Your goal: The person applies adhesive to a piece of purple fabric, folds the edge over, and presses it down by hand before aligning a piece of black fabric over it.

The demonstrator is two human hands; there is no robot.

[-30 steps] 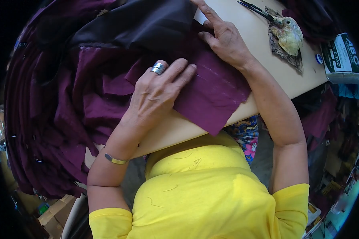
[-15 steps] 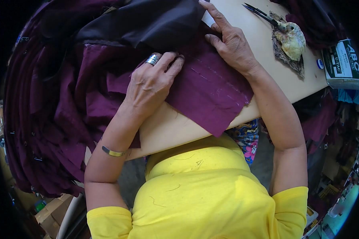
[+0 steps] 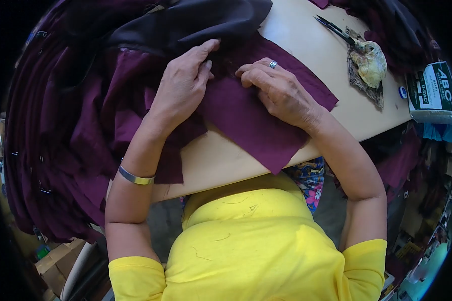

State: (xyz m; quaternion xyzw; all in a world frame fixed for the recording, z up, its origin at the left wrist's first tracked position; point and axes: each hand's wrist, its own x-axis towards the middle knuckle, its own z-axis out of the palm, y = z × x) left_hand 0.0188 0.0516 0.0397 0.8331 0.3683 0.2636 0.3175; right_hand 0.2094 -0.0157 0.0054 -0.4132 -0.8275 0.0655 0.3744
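Observation:
A flat piece of maroon fabric point(image 3: 246, 130) lies on the pale tabletop point(image 3: 206, 165), one corner pointing at the front edge. My left hand point(image 3: 186, 80) rests at its upper left, beside the dark lining cloth point(image 3: 186, 30), with thumb and fingers close together at the fabric; what is between them is hidden. On the right part of the piece lies my right hand point(image 3: 278, 90), fingers curled with the tips together on the cloth. Anything pinched there is too small to name.
More maroon garments point(image 3: 50, 140) are heaped on the left. Black snips point(image 3: 335, 29) and a shell-like object point(image 3: 370, 65) sit at the upper right. An ABC package point(image 3: 433, 93) stands at the table's right edge, near a small blue round item point(image 3: 403, 92).
My right hand has moved down and left onto the fabric, its fingers now curled. My left hand has shifted up and left and turned. The fabric's chalk-like marks no longer show.

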